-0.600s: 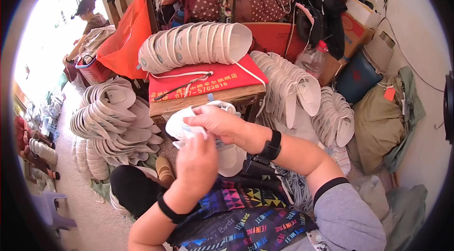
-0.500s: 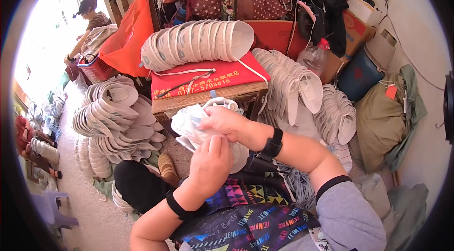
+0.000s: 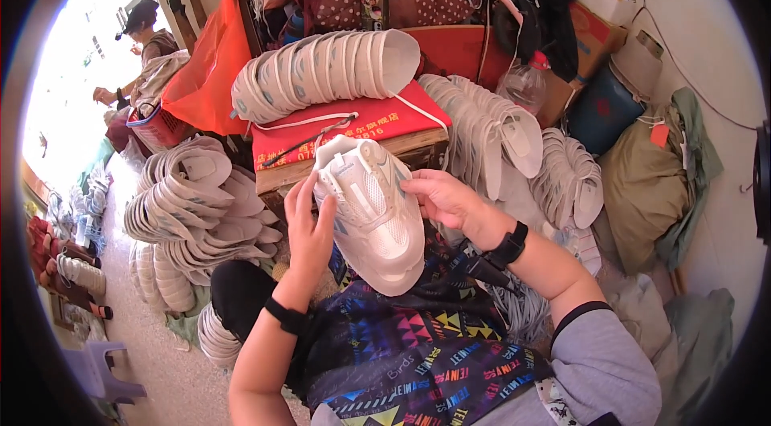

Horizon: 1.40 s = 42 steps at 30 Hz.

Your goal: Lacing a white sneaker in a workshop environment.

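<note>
Sneaker upper: white, with mesh panels; held up between both hands on the near side of the wooden bench, collar toward it, toe turned away.
Left hand: largely opened, fingers extended; rested against the upper's left side, not closed around it.
Right hand: partly curled; the upper's right edge is pinched between thumb and fingers.
Red bag: laid flat on the bench; crossed by a white cord.
Nested row: white uppers, stacked one inside another, borne on the bag.
Heaped uppers: piled left of the bench.
Slanting rows: further uppers, set right of the bench.
Blue bucket: placed farther right of the bench, beyond those rows.
</note>
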Each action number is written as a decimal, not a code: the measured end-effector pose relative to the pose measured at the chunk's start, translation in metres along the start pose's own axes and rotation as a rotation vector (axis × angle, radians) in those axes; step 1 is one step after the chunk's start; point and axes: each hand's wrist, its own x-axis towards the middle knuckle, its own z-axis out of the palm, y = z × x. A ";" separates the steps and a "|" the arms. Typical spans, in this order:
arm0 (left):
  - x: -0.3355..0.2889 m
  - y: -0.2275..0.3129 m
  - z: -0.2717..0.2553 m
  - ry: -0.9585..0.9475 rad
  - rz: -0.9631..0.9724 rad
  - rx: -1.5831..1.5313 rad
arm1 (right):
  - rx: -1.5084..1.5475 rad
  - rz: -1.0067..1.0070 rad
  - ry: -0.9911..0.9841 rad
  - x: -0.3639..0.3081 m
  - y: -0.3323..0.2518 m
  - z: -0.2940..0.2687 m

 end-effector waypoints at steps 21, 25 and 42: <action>0.043 0.040 0.028 -0.164 0.082 -0.168 | -0.346 -0.469 -0.030 0.016 -0.013 0.019; 0.047 0.039 0.030 -0.104 0.216 -0.122 | -0.535 -0.656 0.092 0.011 -0.021 0.020; 0.017 -0.024 0.068 -0.275 -0.247 -0.361 | -0.659 -0.427 0.111 0.056 0.028 -0.016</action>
